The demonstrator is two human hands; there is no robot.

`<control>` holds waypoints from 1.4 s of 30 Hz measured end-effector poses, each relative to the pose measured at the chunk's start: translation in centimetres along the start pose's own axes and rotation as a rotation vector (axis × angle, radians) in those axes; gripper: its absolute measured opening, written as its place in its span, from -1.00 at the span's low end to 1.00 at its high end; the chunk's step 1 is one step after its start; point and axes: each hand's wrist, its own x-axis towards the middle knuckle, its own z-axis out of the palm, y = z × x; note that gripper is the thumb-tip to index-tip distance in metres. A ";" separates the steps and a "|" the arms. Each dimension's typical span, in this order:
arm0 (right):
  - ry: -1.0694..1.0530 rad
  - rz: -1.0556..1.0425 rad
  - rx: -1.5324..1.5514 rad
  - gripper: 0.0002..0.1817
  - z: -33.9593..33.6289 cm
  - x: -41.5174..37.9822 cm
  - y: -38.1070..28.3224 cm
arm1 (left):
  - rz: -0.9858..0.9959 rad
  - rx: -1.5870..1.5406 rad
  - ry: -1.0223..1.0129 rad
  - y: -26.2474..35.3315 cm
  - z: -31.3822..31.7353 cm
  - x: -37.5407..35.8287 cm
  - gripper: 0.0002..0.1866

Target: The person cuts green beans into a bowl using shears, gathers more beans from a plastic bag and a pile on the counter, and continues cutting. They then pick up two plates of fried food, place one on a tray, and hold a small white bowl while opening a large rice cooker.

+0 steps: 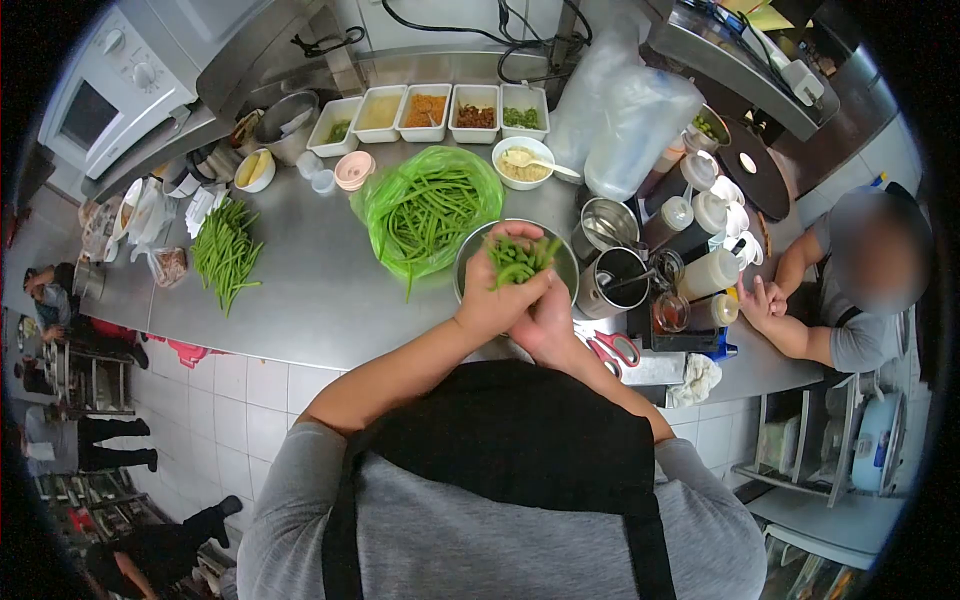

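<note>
Between both hands I hold a bunch of cut green beans (pixel 522 262) above a metal bowl (pixel 468 262). My left hand (pixel 485 285) wraps the bunch from the left, its fingers closed. Against it from the right, my right hand (pixel 548 315) is closed round the lower part of the bunch. Just left of the bowl sits an open green plastic bag (pixel 375 215) full of long green beans (pixel 435 215). A loose pile of green beans (pixel 225 250) lies farther left on the steel counter (pixel 310 270).
White trays of toppings (pixel 425 110) line the back. A bowl with a spoon (pixel 520 165), metal pots (pixel 610 285) and sauce bottles (pixel 710 275) stand right of centre. Red-handled scissors (pixel 612 350) lie near the front edge. A co-worker (pixel 850 280) is at the right end.
</note>
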 end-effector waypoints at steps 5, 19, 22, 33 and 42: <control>-0.001 0.065 0.027 -0.33 -0.7 -0.6 0.3 | 0.016 -0.115 0.028 -0.3 -0.2 0.8 -0.73; -0.161 0.122 -0.155 -0.69 0.9 -0.5 -1.4 | 0.651 0.666 -0.130 -0.9 -4.4 -2.1 -0.67; -0.073 0.084 -0.233 -0.80 0.6 0.2 -1.3 | 0.515 0.789 -0.371 0.7 -6.3 -2.8 -0.27; -0.029 -0.374 -0.967 -0.87 3.6 -1.2 1.5 | -0.302 -0.010 -0.318 0.5 -4.7 -2.7 0.08; -0.487 -0.629 -1.117 -0.38 3.8 -0.1 -0.1 | -0.738 -0.389 -0.241 1.1 -2.1 -4.6 -0.80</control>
